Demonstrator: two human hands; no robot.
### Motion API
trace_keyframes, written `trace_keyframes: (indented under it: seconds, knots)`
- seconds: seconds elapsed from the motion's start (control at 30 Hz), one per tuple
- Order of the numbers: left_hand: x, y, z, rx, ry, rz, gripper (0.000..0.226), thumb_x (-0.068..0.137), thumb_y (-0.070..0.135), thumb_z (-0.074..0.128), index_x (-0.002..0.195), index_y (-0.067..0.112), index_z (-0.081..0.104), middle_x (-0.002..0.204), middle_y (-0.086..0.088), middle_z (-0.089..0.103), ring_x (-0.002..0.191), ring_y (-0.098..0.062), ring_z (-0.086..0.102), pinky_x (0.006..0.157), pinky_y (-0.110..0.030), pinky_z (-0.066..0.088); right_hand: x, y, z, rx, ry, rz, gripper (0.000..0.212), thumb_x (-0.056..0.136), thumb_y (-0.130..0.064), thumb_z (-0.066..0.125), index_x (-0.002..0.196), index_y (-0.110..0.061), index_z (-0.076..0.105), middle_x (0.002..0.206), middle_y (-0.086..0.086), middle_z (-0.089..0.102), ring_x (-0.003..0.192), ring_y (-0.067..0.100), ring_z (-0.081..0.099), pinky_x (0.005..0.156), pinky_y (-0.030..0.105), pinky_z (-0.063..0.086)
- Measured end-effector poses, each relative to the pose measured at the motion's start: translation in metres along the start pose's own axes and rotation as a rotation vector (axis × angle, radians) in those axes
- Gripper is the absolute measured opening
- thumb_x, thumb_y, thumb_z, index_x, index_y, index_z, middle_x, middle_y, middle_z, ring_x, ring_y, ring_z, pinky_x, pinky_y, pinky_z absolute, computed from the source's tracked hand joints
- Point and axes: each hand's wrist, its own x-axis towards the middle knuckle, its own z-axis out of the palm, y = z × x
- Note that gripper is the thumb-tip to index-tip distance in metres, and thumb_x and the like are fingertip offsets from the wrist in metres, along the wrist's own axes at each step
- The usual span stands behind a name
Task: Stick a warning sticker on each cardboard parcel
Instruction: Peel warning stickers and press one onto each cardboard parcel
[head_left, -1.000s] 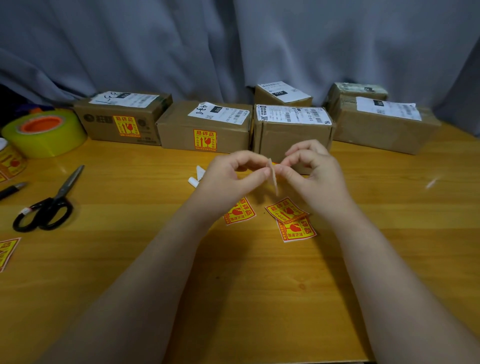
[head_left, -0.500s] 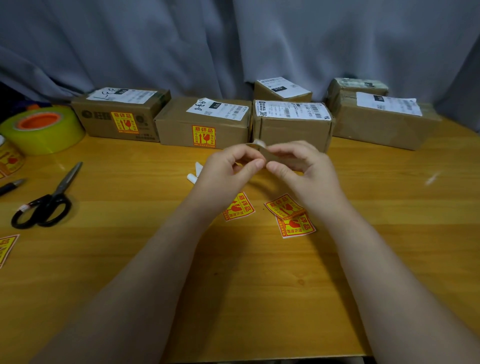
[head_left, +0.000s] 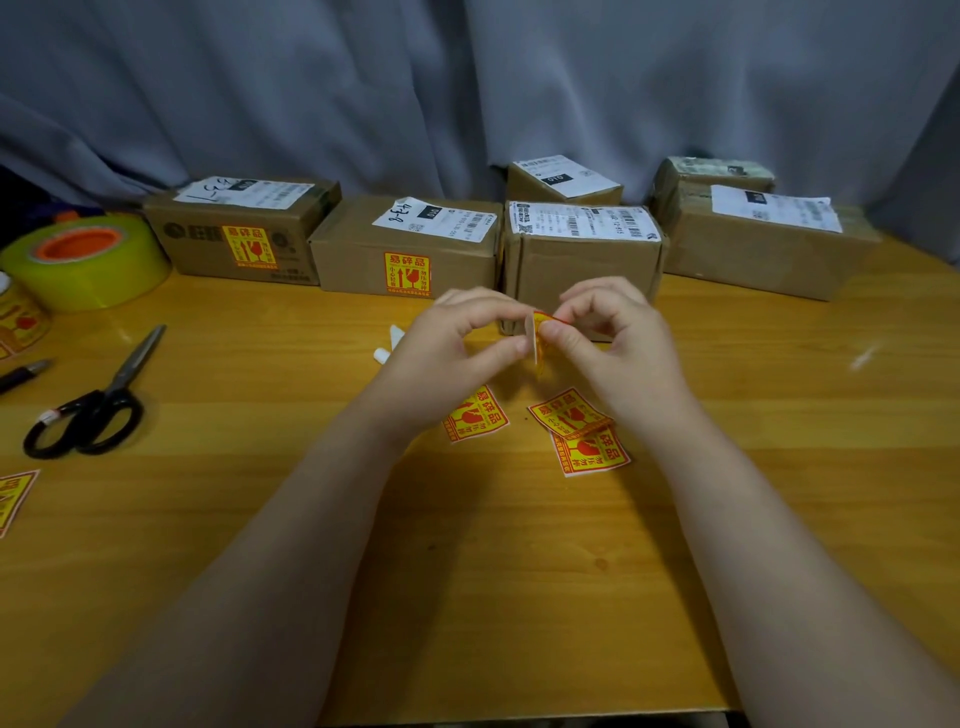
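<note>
Fingers (head_left: 501, 348) of both hands are curled, pinching one warning sticker (head_left: 541, 340) between them, held edge-on above the worktop (head_left: 467, 597) just in front of the middle parcel (head_left: 582, 270). Left hand (head_left: 447, 353) grips what looks like the white backing (head_left: 531, 332); right hand (head_left: 623, 353) grips the yellow-red face. How far the layers are split is hard to tell. Leftmost parcel (head_left: 208, 244) and second parcel (head_left: 353, 254) each show a sticker on the front face. Three loose stickers (head_left: 475, 415) lie on the worktop below the hands, the two on the right overlapping. Scissors (head_left: 93, 410) and tape roll (head_left: 88, 260) sit at far left.
</note>
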Motion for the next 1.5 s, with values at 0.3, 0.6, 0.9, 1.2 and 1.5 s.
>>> trace_keyframes:
  seconds: [0.3, 0.6, 0.9, 1.2, 1.5]
  knots:
    - [-0.001, 0.003, 0.001, -0.021, 0.106, -0.030, 0.009, 0.084, 0.025, 0.057, 0.090, 0.030, 0.062, 0.087, 0.017, 0.060, 0.087, -0.004, 0.056, 0.073, -0.019, 0.043, -0.001, -0.008, -0.002, -0.031, 0.021, 0.035, 0.007, 0.078, -0.021, 0.073, 0.076, -0.018, 0.068, 0.089, -0.005, 0.060, 0.086, 0.003, 0.056, 0.073, 0.010, 0.043]
    - [-0.001, 0.005, 0.004, -0.079, 0.059, -0.049, 0.012, 0.087, 0.019, 0.054, 0.086, 0.027, 0.063, 0.081, 0.019, 0.061, 0.083, -0.003, 0.056, 0.075, -0.031, 0.047, -0.004, -0.012, 0.003, 0.223, 0.041, 0.216, 0.041, 0.075, -0.019, 0.076, 0.110, -0.027, 0.055, 0.088, 0.002, 0.067, 0.079, 0.010, 0.064, 0.072, 0.023, 0.052]
    - [-0.003, 0.006, 0.006, -0.102, 0.043, -0.120, 0.012, 0.091, 0.015, 0.057, 0.092, 0.024, 0.065, 0.086, -0.005, 0.066, 0.075, -0.035, 0.061, 0.066, -0.049, 0.050, -0.004, -0.013, 0.004, 0.254, -0.042, 0.093, 0.015, 0.077, -0.007, 0.072, 0.092, -0.011, 0.072, 0.095, 0.008, 0.070, 0.092, 0.018, 0.066, 0.084, 0.038, 0.054]
    - [-0.002, 0.011, 0.007, -0.306, 0.106, -0.237, 0.013, 0.091, 0.011, 0.056, 0.086, 0.017, 0.066, 0.080, -0.001, 0.065, 0.073, -0.006, 0.057, 0.066, -0.018, 0.048, -0.006, -0.019, 0.004, 0.199, 0.087, 0.048, 0.008, 0.081, -0.009, 0.069, 0.084, -0.016, 0.070, 0.092, -0.003, 0.057, 0.081, -0.002, 0.057, 0.071, 0.014, 0.047]
    - [-0.001, 0.010, 0.005, -0.510, 0.075, -0.278, 0.021, 0.088, 0.009, 0.059, 0.108, 0.015, 0.063, 0.101, -0.010, 0.068, 0.094, -0.016, 0.065, 0.084, -0.025, 0.053, -0.006, -0.017, 0.002, 0.313, 0.010, 0.191, 0.015, 0.084, -0.012, 0.066, 0.079, -0.026, 0.067, 0.077, -0.005, 0.069, 0.075, 0.009, 0.064, 0.069, 0.024, 0.053]
